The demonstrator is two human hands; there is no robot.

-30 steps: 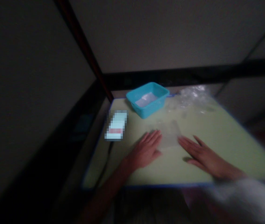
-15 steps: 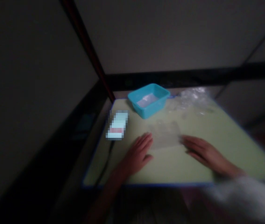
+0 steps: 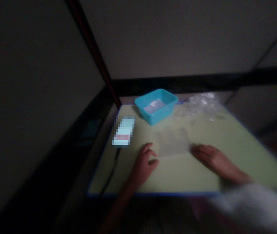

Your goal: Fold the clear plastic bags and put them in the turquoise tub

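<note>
A thin, see-through plastic sheet or bag [image 3: 172,142] lies flat near the middle of the table. Just left of it is my left hand [image 3: 144,164], its fingers bent and apart from the thumb, with nothing between them. My right hand [image 3: 209,157] rests at the sheet's right edge, palm down, its fingers stretched out and blurred at the tips. Whether the fingertips touch the sheet cannot be made out.
A turquoise basket [image 3: 156,107] with whitish sheets inside stands at the back. Crumpled clear plastic [image 3: 203,104] lies at the back right. A pixelated phone-like screen [image 3: 124,131] with a dark cable [image 3: 111,170] is at the left of the pale table [image 3: 184,178].
My left hand has drawn slightly back from the sheet's left edge and its fingers have curled. My right hand has shifted only a little.
</note>
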